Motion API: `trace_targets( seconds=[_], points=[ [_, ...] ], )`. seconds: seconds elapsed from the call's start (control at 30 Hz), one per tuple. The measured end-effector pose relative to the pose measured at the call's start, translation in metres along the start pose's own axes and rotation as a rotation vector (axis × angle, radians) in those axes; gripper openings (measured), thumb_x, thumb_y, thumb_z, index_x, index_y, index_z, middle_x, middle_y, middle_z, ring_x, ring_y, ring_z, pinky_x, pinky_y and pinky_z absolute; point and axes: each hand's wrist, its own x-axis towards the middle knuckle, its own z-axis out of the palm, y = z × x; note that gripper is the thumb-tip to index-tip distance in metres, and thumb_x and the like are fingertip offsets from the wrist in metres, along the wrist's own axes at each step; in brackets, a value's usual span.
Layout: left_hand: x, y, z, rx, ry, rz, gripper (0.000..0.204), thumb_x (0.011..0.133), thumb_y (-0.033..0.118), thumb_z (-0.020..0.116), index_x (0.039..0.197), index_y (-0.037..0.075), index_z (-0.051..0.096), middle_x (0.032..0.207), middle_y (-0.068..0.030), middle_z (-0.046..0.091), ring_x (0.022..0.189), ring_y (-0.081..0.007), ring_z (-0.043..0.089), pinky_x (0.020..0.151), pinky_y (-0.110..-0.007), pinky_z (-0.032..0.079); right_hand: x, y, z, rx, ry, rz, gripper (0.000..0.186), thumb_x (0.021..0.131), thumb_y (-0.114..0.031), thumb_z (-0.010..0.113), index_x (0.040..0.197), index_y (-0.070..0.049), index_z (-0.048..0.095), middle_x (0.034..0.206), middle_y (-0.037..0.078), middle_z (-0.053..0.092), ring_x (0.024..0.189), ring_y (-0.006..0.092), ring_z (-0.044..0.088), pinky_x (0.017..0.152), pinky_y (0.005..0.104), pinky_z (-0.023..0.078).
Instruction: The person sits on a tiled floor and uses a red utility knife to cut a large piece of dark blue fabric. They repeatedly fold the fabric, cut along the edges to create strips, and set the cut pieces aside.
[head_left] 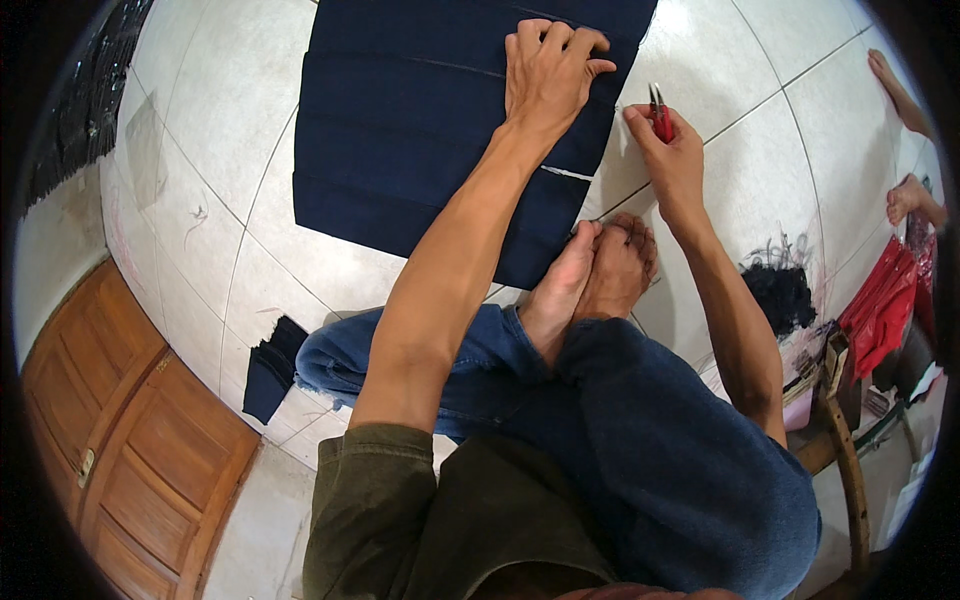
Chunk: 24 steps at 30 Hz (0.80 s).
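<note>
- The dark blue cloth (400, 140) lies spread on the tiled floor (770, 180), under the left hand (550, 75) and mostly to the left of it; its right edge is near the right hand (672, 155).
- The left hand rests upon the cloth with bent fingers; whether they pinch it, I cannot tell.
- The right hand grasps the red-handled snips (661, 120), whose tips point away from the wrist.
- Bare feet (610, 275) are nearer the body than both hands.
</note>
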Motion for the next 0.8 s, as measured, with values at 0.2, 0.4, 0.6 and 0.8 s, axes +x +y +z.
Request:
trace_targets(
  seconds=[0.2,0.4,0.6,0.8],
  points=[
    [0.000,-0.004,-0.004,-0.147,0.025,-0.085,0.032,0.091,0.037,0.074,0.115,0.015,0.071,0.087,0.0032,0.065,0.095,-0.0239,0.055,0.087,-0.041,0.041,0.003,-0.017,0.017,-0.035,-0.014,-0.071,0.044,0.090,-0.037,0.079,0.108,0.002,0.073,0.072,0.004,0.066,0.066,0.0120,0.059,0.063,0.0296,0.047],
    [0.001,-0.002,-0.008,-0.239,0.020,-0.125,0.034,0.098,0.038,0.068,0.119,0.011,0.068,0.089,0.0004,0.065,0.093,-0.0240,0.055,0.087,-0.040,0.041,0.013,-0.005,0.021,0.048,-0.012,-0.144,0.043,0.091,-0.036,0.078,0.109,0.003,0.072,0.077,0.007,0.068,0.072,0.0129,0.061,0.067,0.0297,0.048],
    [0.000,-0.003,-0.009,-0.328,0.060,-0.178,0.035,0.099,0.038,0.067,0.119,0.010,0.066,0.094,-0.0037,0.065,0.092,-0.0258,0.055,0.088,-0.041,0.043,0.015,-0.009,0.024,0.149,-0.100,-0.116,0.037,0.092,-0.033,0.077,0.105,0.001,0.072,0.076,0.005,0.066,0.074,0.0128,0.059,0.069,0.0318,0.046],
    [-0.001,-0.004,-0.007,-0.247,0.044,-0.125,0.028,0.097,0.031,0.070,0.115,0.010,0.066,0.092,-0.0031,0.066,0.088,-0.0246,0.056,0.085,-0.039,0.043,0.014,-0.018,0.011,0.066,-0.110,-0.049,0.034,0.093,-0.032,0.075,0.096,0.001,0.072,0.073,0.002,0.062,0.070,0.0115,0.053,0.066,0.0313,0.044]
  ],
)
